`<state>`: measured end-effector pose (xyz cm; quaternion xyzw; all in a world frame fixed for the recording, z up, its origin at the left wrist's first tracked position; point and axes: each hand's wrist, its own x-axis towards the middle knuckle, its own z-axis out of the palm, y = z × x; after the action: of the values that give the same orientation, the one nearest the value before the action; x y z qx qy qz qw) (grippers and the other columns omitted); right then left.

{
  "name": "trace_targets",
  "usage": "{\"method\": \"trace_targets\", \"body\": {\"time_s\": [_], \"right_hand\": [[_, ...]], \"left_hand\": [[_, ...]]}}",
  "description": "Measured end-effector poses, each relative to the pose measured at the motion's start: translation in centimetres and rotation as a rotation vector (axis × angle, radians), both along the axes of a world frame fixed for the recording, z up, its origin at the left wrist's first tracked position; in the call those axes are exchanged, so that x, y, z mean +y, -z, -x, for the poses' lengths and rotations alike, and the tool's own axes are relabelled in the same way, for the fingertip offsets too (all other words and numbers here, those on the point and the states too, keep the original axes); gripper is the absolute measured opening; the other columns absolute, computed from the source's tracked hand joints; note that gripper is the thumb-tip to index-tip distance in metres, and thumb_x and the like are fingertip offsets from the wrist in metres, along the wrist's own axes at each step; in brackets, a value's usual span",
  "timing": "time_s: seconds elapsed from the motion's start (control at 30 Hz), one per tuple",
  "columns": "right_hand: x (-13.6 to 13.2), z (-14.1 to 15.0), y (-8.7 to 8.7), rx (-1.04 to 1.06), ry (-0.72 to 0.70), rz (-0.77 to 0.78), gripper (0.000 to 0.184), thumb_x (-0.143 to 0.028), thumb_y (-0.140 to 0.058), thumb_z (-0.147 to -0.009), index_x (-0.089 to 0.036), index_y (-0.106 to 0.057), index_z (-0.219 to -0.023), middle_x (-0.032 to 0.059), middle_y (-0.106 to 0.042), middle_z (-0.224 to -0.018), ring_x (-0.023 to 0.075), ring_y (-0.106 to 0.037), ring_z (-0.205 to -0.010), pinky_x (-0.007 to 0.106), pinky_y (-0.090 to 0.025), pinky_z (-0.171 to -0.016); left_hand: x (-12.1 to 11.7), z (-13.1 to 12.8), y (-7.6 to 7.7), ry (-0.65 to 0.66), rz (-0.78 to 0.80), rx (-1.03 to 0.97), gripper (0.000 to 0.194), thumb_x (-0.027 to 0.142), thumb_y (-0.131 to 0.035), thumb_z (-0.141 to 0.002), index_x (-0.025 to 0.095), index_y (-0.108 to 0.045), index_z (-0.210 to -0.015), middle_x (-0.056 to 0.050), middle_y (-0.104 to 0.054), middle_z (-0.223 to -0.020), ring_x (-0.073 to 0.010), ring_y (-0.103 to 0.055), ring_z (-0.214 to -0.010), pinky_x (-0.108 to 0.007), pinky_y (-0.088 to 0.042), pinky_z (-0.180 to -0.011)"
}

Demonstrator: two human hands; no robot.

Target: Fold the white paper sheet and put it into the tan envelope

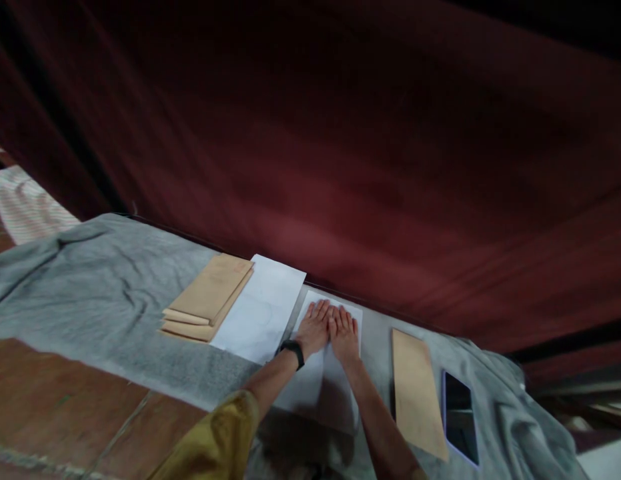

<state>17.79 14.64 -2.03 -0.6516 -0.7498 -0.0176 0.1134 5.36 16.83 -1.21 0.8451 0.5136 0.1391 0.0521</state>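
A white sheet of paper (303,387) lies on the grey cloth under both of my hands. My left hand (314,328), with a dark band on its wrist, rests flat on the sheet with its fingers stretched out. Right beside it, my right hand (345,335) also presses flat on the paper, fingers extended. The two hands touch or nearly touch near the sheet's upper part. A crease or fold edge seems to run down the sheet below them. To the left lies more white paper (267,300), partly under a stack of brown envelopes (213,290).
A single brown envelope (417,393) lies to the right, with a phone (460,417) beside it. Grey cloth (115,280) covers the surface. A dark red curtain (310,200) hangs behind. Brown floor tiles (65,400) show at lower left.
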Motion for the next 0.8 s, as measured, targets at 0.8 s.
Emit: {"method": "trace_targets", "body": {"time_s": [0.8], "right_hand": [[0.1, -4.6, 2.5, -0.062, 0.162, -0.156, 0.058, -0.037, -0.023, -0.107, -0.012, -0.042, -0.155, 0.0219, -0.043, -0.158, 0.034, -0.042, -0.144, 0.059, -0.03, -0.116]], "left_hand": [[-0.4, 1.6, 0.6, -0.078, 0.02, -0.035, 0.055, 0.038, -0.027, -0.106, 0.015, -0.041, -0.154, -0.015, -0.039, -0.163, -0.0277, -0.029, -0.154, -0.057, -0.017, -0.126]]}}
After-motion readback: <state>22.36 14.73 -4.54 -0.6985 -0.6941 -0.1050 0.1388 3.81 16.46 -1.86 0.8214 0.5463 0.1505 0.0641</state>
